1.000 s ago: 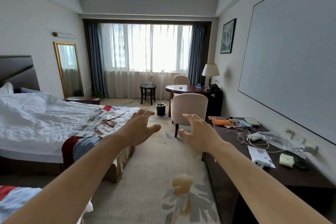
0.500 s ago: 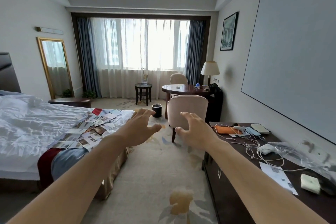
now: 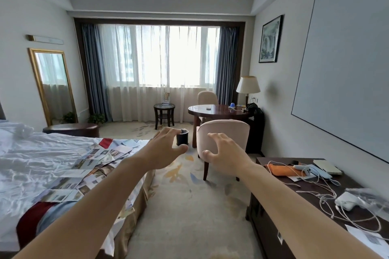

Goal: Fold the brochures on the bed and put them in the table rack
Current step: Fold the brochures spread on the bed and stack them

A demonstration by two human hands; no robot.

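Several unfolded brochures [image 3: 90, 166] lie spread along the foot end of the bed [image 3: 31, 166], over white sheets and a red-and-blue runner. Both my arms stretch forward at chest height over the carpet. My left hand [image 3: 166, 149] hovers just right of the bed's far corner, fingers apart and empty. A little to its right, my right hand [image 3: 223, 153] is spread the same way in front of the pink chair, holding nothing. A clear rack [image 3: 166, 99] with something upright in it stands on the small dark side table [image 3: 164, 108] by the window.
A pink chair [image 3: 223, 134] and a round wooden table [image 3: 216, 110] stand ahead on the right, a black bin [image 3: 182, 137] between them and the bed. A dark desk [image 3: 315, 206] with cables, phones and papers runs along the right wall. Carpeted aisle lies between bed and desk.
The view has moved forward along the aisle and tilted up; bed and desk have slid nearer and lower. Both hands stay outstretched and empty, roughly as before.
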